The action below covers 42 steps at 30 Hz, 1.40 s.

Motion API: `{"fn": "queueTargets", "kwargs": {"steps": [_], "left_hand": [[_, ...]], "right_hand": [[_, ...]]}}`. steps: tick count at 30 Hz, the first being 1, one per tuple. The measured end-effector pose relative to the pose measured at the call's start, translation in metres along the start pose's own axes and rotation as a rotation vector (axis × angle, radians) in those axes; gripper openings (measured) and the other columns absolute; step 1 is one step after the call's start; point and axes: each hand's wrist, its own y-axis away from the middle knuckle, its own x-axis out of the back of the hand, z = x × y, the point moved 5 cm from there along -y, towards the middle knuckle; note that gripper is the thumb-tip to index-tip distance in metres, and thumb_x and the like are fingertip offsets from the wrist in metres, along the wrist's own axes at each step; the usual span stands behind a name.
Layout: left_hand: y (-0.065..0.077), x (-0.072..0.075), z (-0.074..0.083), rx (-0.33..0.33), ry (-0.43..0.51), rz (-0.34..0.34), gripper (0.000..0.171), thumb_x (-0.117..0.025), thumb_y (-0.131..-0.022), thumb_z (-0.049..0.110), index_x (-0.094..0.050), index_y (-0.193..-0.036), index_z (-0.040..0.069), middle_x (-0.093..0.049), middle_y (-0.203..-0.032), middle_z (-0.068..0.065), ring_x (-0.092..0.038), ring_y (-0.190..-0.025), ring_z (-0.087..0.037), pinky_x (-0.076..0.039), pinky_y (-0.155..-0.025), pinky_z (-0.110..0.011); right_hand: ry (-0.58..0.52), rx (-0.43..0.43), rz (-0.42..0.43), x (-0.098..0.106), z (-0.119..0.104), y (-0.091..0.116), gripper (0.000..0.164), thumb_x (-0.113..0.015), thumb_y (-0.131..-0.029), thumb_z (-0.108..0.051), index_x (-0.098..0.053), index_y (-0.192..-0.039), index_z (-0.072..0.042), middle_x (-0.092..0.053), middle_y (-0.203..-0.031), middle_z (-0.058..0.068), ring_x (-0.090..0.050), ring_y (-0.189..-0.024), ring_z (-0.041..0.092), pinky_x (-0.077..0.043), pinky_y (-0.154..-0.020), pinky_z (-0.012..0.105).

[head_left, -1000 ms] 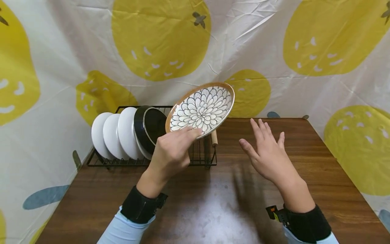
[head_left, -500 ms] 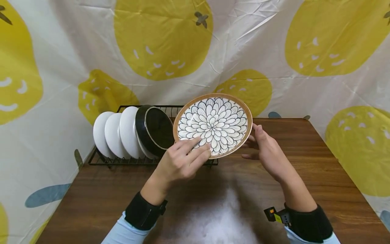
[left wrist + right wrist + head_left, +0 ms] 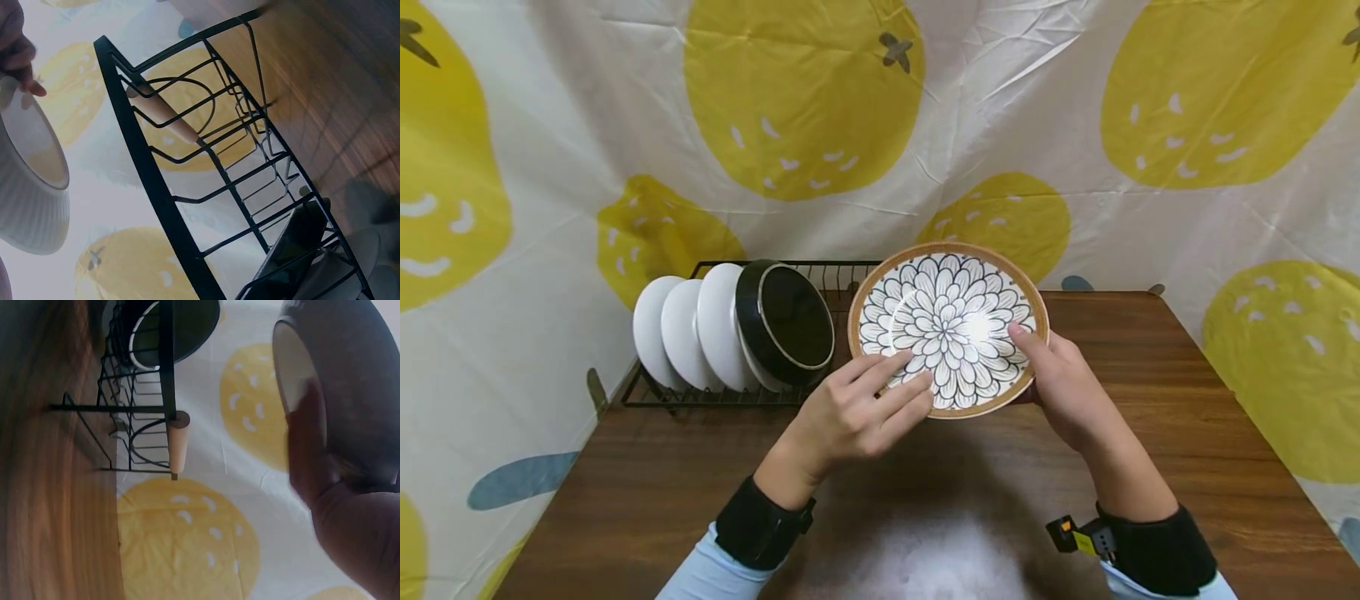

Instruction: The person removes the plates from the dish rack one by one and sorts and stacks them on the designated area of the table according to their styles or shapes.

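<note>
Left grip (image 3: pixel 853 412) and right grip (image 3: pixel 1067 383) pinching flower-patterned plate (image 3: pixel 951 312) between them, black bowl (image 3: pixel 795 318) beyond left grip.

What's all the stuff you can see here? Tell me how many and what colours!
Flower-patterned dish: 1, white with dark petal lines and brown rim, between both hands
White dishes: at least 3, white, standing in the rack
Bowl: 1, black, tilted on its side, rack
Rack: 1, black wire, table's left side
Wooden handle: at least 1, tan, rack's end
Table: 1, brown, underneath
Cloth: 1, white with yellow fruit print, behind
Sleeves: 2, light blue, forearms
Wristbands: 2, black, wrists
Left hand: 1, bare, holding dish
Right hand: 1, bare, holding dish
</note>
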Motion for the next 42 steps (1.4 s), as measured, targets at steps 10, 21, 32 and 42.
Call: {"fn": "queueTargets", "kwargs": {"steps": [10, 21, 32, 42], "left_hand": [[0.006, -0.005, 0.002, 0.018, 0.011, -0.049, 0.009, -0.067, -0.101, 0.007, -0.074, -0.102, 0.010, -0.083, -0.108, -0.001, -0.079, -0.100, -0.024, -0.065, -0.086, -0.036], [0.013, -0.001, -0.013, 0.382, 0.136, 0.025, 0.011, -0.067, -0.095, 0.007, -0.076, -0.099, 0.011, -0.080, -0.121, -0.006, -0.068, -0.121, -0.033, -0.053, -0.105, -0.062], [0.044, -0.009, -0.035, 1.206, 0.822, 0.304, 0.032, -0.062, -0.097, -0.008, -0.066, -0.129, -0.004, -0.064, -0.142, -0.018, -0.062, -0.131, -0.030, -0.057, -0.108, -0.030], [0.048, -0.029, -0.031, 1.599, 1.356, 0.273, 0.044, -0.054, -0.109, 0.010, -0.049, -0.151, -0.001, -0.057, -0.149, -0.026, -0.073, -0.112, -0.013, -0.067, -0.085, -0.031]], "right_hand": [[-0.111, -0.029, 0.049, -0.001, 0.011, 0.002, 0.058, -0.038, -0.116, -0.027, -0.031, -0.156, 0.014, -0.077, -0.091, -0.006, -0.078, -0.081, 0.010, -0.068, -0.071, 0.034], [-0.189, 0.007, 0.106, -0.001, 0.011, 0.005, 0.056, -0.038, -0.116, -0.024, -0.027, -0.160, 0.010, -0.078, -0.098, -0.007, -0.078, -0.085, 0.010, -0.068, -0.074, 0.034], [-0.224, 0.046, 0.127, 0.001, 0.011, 0.005, 0.057, -0.037, -0.116, -0.024, -0.024, -0.160, 0.009, -0.078, -0.099, -0.007, -0.078, -0.087, 0.010, -0.068, -0.073, 0.034], [-0.241, 0.078, 0.137, -0.001, 0.013, 0.008, 0.058, -0.041, -0.116, -0.028, -0.027, -0.159, 0.007, -0.078, -0.105, -0.006, -0.079, -0.090, 0.011, -0.068, -0.074, 0.032]]}}
